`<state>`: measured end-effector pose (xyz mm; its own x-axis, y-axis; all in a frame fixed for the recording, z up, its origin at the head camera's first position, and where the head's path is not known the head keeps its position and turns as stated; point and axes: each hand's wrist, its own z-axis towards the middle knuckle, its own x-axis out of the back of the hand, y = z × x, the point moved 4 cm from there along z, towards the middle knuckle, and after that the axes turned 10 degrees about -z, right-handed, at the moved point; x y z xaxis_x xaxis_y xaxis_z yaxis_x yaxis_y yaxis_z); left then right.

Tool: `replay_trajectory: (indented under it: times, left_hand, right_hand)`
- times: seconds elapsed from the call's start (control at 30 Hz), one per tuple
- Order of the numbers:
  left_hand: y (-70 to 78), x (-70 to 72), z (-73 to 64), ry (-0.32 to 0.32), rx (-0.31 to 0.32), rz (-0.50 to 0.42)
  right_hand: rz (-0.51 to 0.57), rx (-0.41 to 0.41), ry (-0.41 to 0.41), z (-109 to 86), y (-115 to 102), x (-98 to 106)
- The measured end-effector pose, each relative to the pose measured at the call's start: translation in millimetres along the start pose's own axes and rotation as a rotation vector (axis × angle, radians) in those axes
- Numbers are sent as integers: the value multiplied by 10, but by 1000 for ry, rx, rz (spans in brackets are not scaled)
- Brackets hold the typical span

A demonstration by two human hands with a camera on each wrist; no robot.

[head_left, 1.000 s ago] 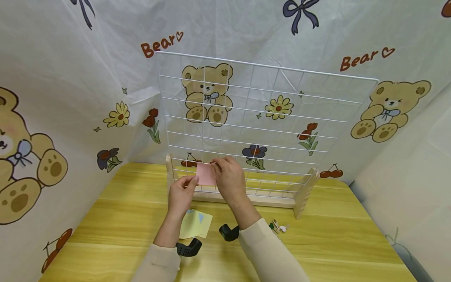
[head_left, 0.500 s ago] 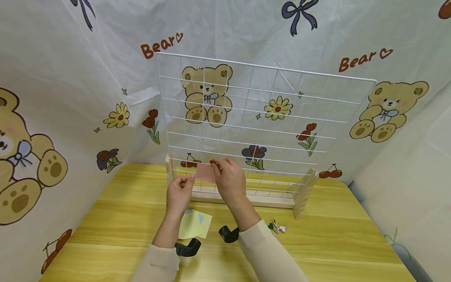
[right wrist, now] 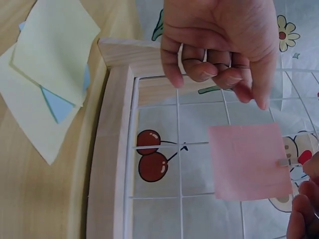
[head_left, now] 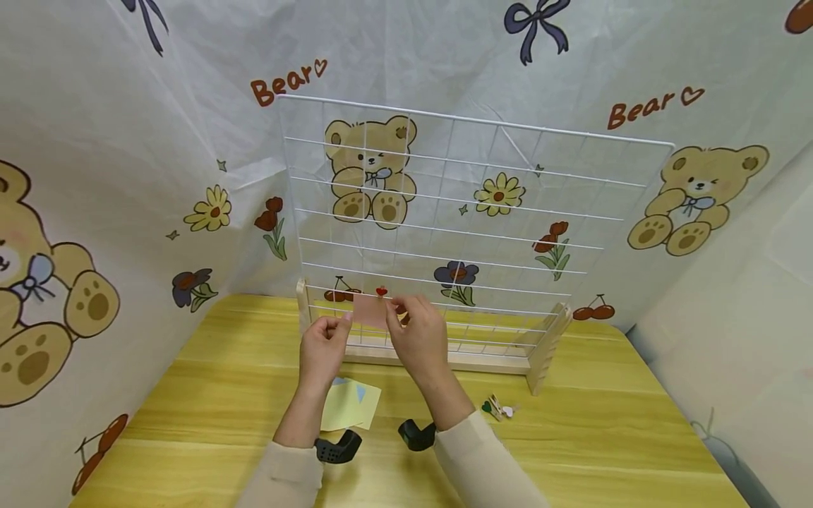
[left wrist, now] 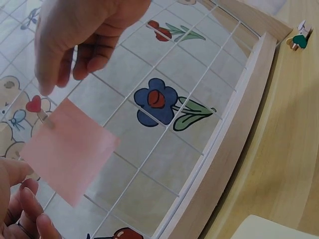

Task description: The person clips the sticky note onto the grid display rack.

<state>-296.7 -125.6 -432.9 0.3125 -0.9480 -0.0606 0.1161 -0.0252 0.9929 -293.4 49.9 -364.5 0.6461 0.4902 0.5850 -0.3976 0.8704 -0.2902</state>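
A square pink paper note point(head_left: 369, 310) hangs on the white wire grid point(head_left: 489, 212), low on its left half. At the note's top edge is a small clip with a red heart point(left wrist: 34, 104), also visible in the head view. My left hand point(head_left: 322, 351) hovers off the note's left edge, and a gap shows between its fingertips and the paper in the right wrist view. Close to the right edge and just below the clip is my right hand point(head_left: 420, 336), its fingers loosely bent and nothing held.
Yellow and blue paper notes point(head_left: 343, 413) lie stacked on the wooden table point(head_left: 209, 423), front left of the grid. Several small heart clips point(head_left: 497, 408) lie to the right. A wooden base point(head_left: 485, 363) supports the grid before a bear-patterned cloth point(head_left: 444, 56).
My left fingers have let go of the note's left edge. My right hand has come off the clip and shifted slightly right and down, uncovering the red heart.
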Motion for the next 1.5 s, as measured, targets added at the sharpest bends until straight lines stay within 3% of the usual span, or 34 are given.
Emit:
replay_trajectory:
  times: [0.33, 0.97, 1.17, 1.3, 1.5]
  left_hand:
    - [96, -34, -63, -39, -18, -19]
    - [221, -104, -153, -99, -62, -5]
    - [196, -127, -158, -122, -46, 23]
    - [154, -141, -154, -141, -23, 47]
    - [139, -150, -144, -154, -39, 66]
  right_hand:
    - [-6, -115, -125, -255, 162, -40]
    - [-18, -231, -220, -772, 485, -67]
    - [-40, -263, -312, -919, 565, -51]
    - [-62, -289, -355, -969, 635, -18]
    - [-86, -306, -449, -945, 773, 88]
